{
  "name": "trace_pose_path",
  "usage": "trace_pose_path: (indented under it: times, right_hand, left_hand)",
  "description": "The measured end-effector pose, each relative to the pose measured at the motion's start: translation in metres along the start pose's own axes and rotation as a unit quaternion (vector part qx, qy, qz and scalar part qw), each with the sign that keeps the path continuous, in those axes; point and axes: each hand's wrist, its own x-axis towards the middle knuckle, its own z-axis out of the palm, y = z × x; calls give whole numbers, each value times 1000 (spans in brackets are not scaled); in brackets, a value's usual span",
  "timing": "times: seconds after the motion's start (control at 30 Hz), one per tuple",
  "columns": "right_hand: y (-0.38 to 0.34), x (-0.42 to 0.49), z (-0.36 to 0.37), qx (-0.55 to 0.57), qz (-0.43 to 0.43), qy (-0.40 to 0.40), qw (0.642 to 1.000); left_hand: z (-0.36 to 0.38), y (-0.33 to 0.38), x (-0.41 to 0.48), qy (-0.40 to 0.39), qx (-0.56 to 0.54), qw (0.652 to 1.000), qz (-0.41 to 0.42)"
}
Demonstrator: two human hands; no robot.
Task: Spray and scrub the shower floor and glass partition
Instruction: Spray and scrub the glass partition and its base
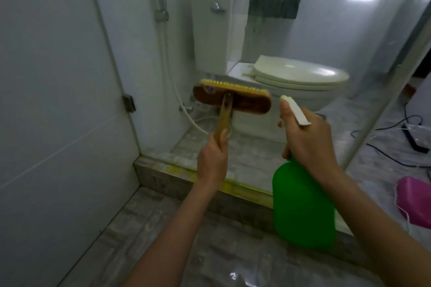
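my left hand (213, 163) curled round brush (233, 99) handle end, bristle head beyond my fingers on glass partition (144, 42), right hand (307, 137) wrapped round spray bottle (303, 207) neck

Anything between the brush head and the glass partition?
Nothing visible. The left hand holds the brush with bristles toward the glass partition; the toilet stands behind the glass; the right hand holds the spray bottle aside.

Toilet (291, 91), cables (391, 158) on tiled floor (245, 151)
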Motion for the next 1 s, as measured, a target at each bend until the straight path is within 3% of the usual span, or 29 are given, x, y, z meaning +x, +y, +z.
trace_pose_path:
  times: [0.13,0.37,0.47,0.67,0.87,1.0]
  right_hand:
    - [7,-5,-17,-9,7,19,1000]
    - [27,-29,-45,13,41,42,998]
    - [36,-33,-53,10,52,43,998]
    - [51,-37,-64,11,63,74,995]
    - [60,-53,-73,11,63,72,995]
    - [68,-59,-82,22,73,73,994]
  left_hand:
    - [3,80,60,73,-58,994,48]
    - [62,5,-66,-65,22,998,-4]
    - [62,22,-59,-40,15,999,-1]
    - [70,114,7,27,-68,993,89]
    - [106,35,-94,-112,47,992,34]
    - [103,75,-74,-67,14,996,54]
